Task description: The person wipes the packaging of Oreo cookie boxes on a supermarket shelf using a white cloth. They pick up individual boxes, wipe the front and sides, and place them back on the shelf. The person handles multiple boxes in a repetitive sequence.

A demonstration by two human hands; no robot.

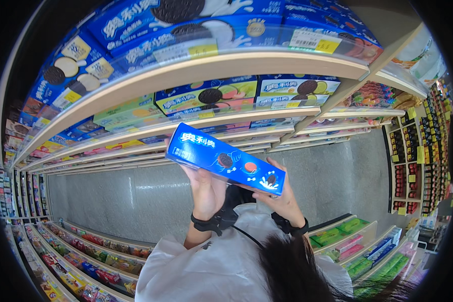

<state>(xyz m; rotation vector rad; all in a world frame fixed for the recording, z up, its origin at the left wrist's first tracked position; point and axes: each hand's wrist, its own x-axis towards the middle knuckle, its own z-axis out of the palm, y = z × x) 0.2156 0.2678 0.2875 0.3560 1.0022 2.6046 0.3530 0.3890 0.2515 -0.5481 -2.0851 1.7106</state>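
A blue Oreo cookie box point(226, 160) is held tilted in front of my chest, its left end higher than its right. My left hand point(207, 185) supports the box's left end from below, with part of the fingers hidden behind it. Around the right end, my right hand point(281, 198) has its thumb beneath and its fingers along the far edge. Black straps circle both wrists. Just beyond the box runs a wooden shelf edge point(211, 121) with a clear plastic lip. Above that edge stand a green-and-blue Oreo box point(207, 96) and a white-and-green one point(298, 88).
Large blue Oreo boxes point(143, 22) fill the upper shelf, whose wooden front point(226, 62) juts out over the lower ones. Grey floor point(158, 192) lies in the aisle. Behind me are shelves of packaged snacks point(98, 260) and green packs point(339, 232). A rack of jars point(404, 166) stands at right.
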